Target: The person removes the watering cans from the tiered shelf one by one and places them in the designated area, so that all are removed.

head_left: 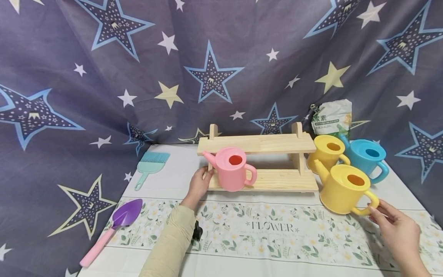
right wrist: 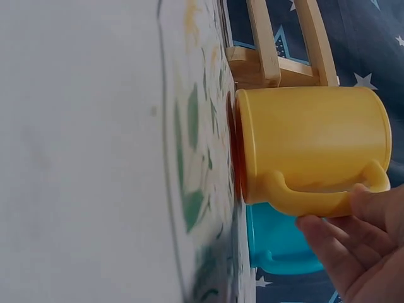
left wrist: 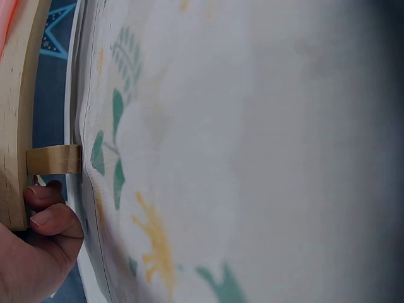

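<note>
A two-tier wooden shelf [head_left: 273, 181] stands on the table, with a pink watering can [head_left: 230, 175] on its lower board. My left hand [head_left: 199, 184] grips the left end of that lower board; in the left wrist view, curled fingers [left wrist: 53, 218] hold the wood [left wrist: 12, 126] beside a small foot. At the right, a yellow watering can [head_left: 340, 194] rests on the table, spout towards the shelf. My right hand [head_left: 398, 227] pinches its handle, thumb on one side in the right wrist view. Behind it are a second yellow watering can [head_left: 323, 148] and a blue watering can [head_left: 361, 154].
A white and green bag [head_left: 332, 115] leans at the back right. On the left lie a teal brush-like tool [head_left: 152, 163] and a purple trowel with a pink handle [head_left: 126, 213]. A floral runner [head_left: 263, 242] crosses the table, and a starry curtain [head_left: 214, 30] hangs behind.
</note>
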A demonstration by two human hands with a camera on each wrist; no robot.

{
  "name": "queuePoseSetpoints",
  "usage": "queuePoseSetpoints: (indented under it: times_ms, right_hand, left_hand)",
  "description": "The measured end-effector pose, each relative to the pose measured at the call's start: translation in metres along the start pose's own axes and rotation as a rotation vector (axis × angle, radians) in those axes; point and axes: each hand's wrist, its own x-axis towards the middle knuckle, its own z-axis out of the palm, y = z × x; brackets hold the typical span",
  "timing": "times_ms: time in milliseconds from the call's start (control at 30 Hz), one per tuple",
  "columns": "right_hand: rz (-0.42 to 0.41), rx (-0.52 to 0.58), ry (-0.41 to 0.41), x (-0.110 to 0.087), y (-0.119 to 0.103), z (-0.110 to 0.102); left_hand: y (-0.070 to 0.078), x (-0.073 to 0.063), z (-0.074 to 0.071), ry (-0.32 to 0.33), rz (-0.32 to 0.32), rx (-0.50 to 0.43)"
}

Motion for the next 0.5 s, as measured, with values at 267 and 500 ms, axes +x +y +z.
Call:
queuePoseSetpoints:
  times_ms: [267,500]
  right_hand:
    - [-0.051,-0.034,-0.105,-0.0018,-0.0018,-0.0051]
    - [-0.093,-0.105,-0.101,-0.0033,-0.0078,-0.0082]
  left_hand:
    - [0.0016,-0.0013,-0.0003,-0.006,-0.013,0.013]
    - [0.0015,-0.0011,0.0003,0.000,-0.016,0.008]
